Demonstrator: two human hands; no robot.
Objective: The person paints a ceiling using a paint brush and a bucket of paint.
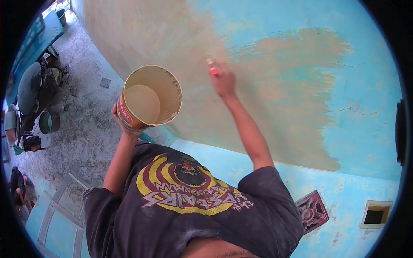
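Tan liquid (144, 103) lies inside an open paint bucket (170, 91) held by the left hand (124, 124), whose fingers are spread and clamped against its lower outer side, some hidden behind it. Fingers of the right hand (224, 81) curl closed around a red-handled tool (213, 71); its working end is too blurred to tell. Right of these fingers, streaky tan paint (297, 60) partly covers a light-blue wall (361, 86). Left of the bucket-holding fingers spreads mottled grey floor (86, 92).
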